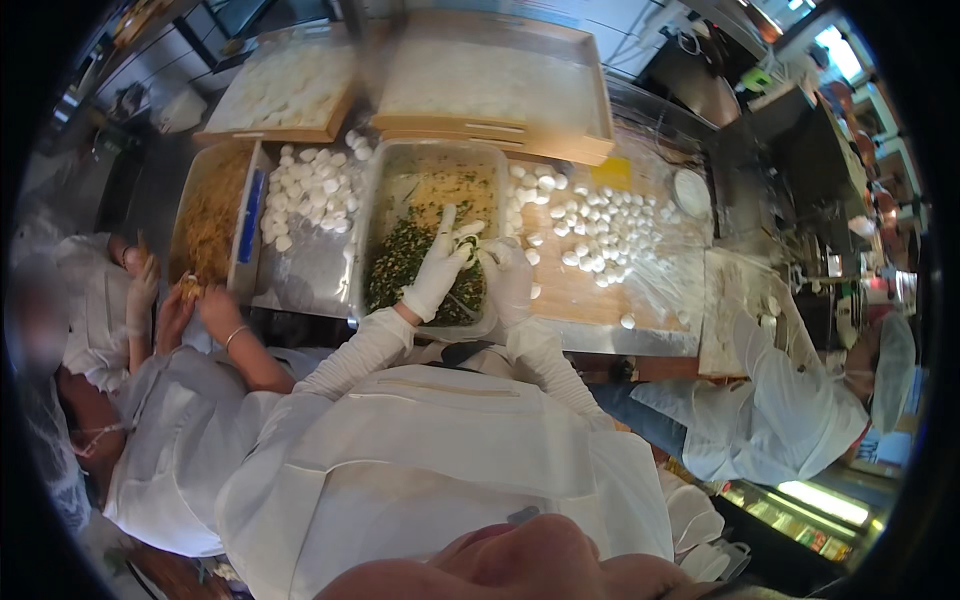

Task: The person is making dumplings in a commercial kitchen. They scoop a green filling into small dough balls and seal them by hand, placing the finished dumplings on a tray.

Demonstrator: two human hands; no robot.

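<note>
My gloved left hand (437,271) and gloved right hand (508,276) meet over a clear plastic tub (365,247). Between their fingertips they hold a small piece of white dough (469,253) with green filling showing in it. Fingers partly hide the dough. Below lies a chopped green filling (397,259) with pale bits, heaped toward the near side of the tub. The tub's far end shows yellowish residue and scattered green flecks. White dough pieces (311,184) cover part of the metal surface left of the tub. More floured dough pieces (592,225) are spread over the wooden board on the right.
Wooden trays (487,75) of floured pieces stand behind the tub, with another tray (285,82) to their left. A container of orange-brown shredded filling (217,202) is at left, where co-workers' hands (199,304) work. Another person (780,405) stands at a floured board (731,307) on the right.
</note>
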